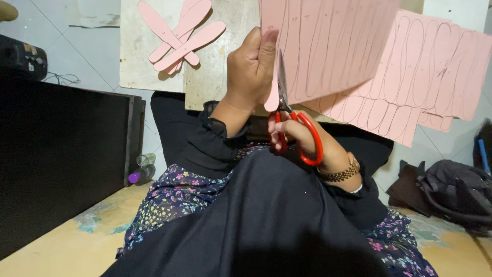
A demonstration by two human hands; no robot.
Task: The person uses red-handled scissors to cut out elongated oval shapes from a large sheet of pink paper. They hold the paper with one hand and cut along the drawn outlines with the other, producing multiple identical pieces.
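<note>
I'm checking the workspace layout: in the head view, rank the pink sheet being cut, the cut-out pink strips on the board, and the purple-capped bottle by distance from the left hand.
1. Pink sheet being cut: gripped by the left hand.
2. Cut-out pink strips: up and left, on the board.
3. Purple-capped bottle: lower left, beside the dark cabinet.

Dim, uneven indoor light, brightest on the pale wall above, deep shadow below, with wide-angle stretching at the edges.

White tiled floor carries pale board; pink cut-out strips lie on board.
</note>
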